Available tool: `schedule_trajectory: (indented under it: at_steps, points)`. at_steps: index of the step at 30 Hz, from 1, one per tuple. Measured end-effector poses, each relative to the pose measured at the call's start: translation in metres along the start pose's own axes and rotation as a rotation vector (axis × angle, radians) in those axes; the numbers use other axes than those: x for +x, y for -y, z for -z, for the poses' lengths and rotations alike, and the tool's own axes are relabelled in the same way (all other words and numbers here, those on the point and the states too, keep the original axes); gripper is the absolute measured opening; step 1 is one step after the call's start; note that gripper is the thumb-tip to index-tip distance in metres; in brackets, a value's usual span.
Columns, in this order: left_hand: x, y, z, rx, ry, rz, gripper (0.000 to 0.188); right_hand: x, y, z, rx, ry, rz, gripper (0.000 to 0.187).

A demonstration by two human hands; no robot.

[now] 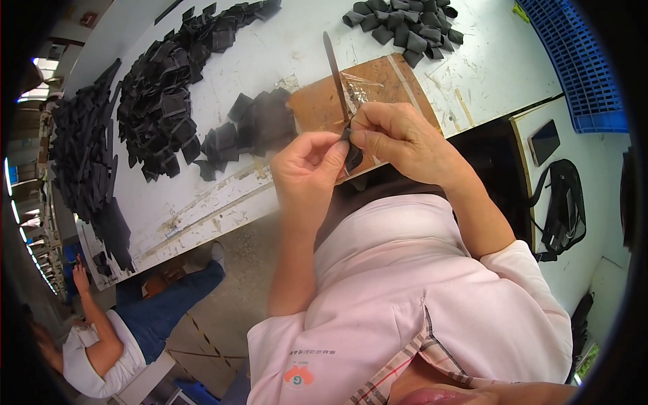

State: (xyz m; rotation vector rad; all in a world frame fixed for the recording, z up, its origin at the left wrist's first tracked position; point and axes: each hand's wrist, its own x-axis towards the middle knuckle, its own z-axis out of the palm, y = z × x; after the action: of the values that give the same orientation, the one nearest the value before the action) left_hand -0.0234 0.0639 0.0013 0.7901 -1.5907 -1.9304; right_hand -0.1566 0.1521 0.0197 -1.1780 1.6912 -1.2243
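Close together in front of my body, my left hand (pixel 309 162) and my right hand (pixel 398 140) both pinch a small black fabric piece (pixel 353 159). A long, narrow, flat metal strip (pixel 333 67) rises from between the fingers and points away over the table; its lower end is hidden by the hands. Beneath the hands lies a worn brown board (pixel 317 102) at the table's near edge. Just left of the board is a loose group of flat black pieces (pixel 260 121).
Black pieces are heaped in a long pile (pixel 162 101), with black strips (pixel 81 148) farther left. Folded black loops (pixel 408 27) lie at the back. On the right are a blue crate (pixel 574 61), a phone (pixel 544 142) and a black mesh bag (pixel 565 209). A person (pixel 108 337) sits lower left.
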Motion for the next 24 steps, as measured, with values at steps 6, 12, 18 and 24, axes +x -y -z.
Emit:
schedule_trajectory:
  at_steps: [6, 12, 18, 24]
  points:
    - [-0.001, 0.000, -0.013, 0.306, -0.140, -0.297, 0.005, -0.008, 0.009, -0.011, 0.072, -0.265, 0.033, 0.014]
    - [-0.002, 0.001, -0.026, 0.469, -0.200, -0.501, 0.003, -0.005, 0.004, -0.016, -0.075, -0.431, 0.289, 0.007]
    - [0.007, 0.006, -0.030, 0.273, -0.298, -0.424, 0.003, 0.003, 0.002, -0.021, -0.294, -0.530, 0.368, 0.006]
    - [0.010, 0.004, -0.023, 0.339, -0.293, -0.555, 0.006, 0.006, 0.008, -0.019, -0.107, -0.429, 0.272, 0.007]
